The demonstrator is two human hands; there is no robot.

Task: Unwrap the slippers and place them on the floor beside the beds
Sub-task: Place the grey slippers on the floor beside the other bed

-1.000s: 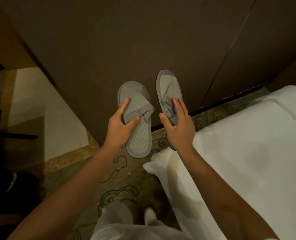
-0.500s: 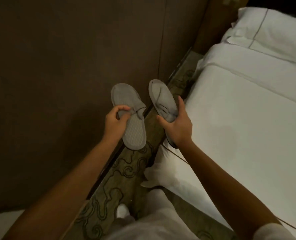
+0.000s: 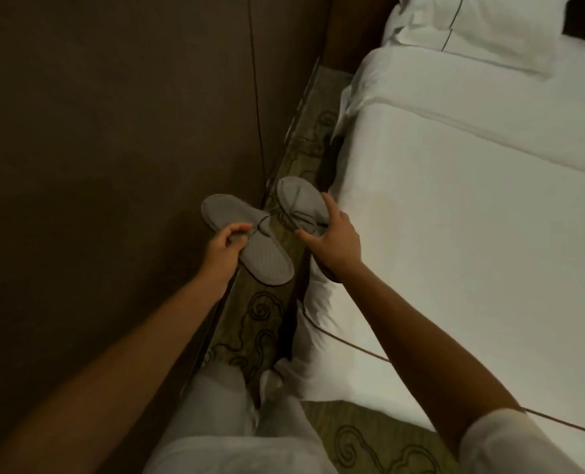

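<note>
I hold two grey slippers in the air above a narrow strip of patterned carpet point(image 3: 304, 155). My left hand point(image 3: 224, 249) pinches the strap of the left slipper point(image 3: 263, 261), whose textured sole faces me. My right hand point(image 3: 332, 237) grips the right slipper point(image 3: 297, 200) by its side, thumb below and fingers over the top. The two slippers hang side by side, toes pointing away from me. The white bed point(image 3: 472, 217) lies directly to the right of my right hand.
A dark brown wall panel point(image 3: 113, 131) closes the left side of the carpet strip. White pillows point(image 3: 482, 25) rest at the head of the bed, top right. My legs in white trousers point(image 3: 236, 422) stand on the carpet below.
My view has swung right along the wall, bringing the bed and pillows into sight. Both hands have lowered slightly with the slippers, and the left slipper has tilted.
</note>
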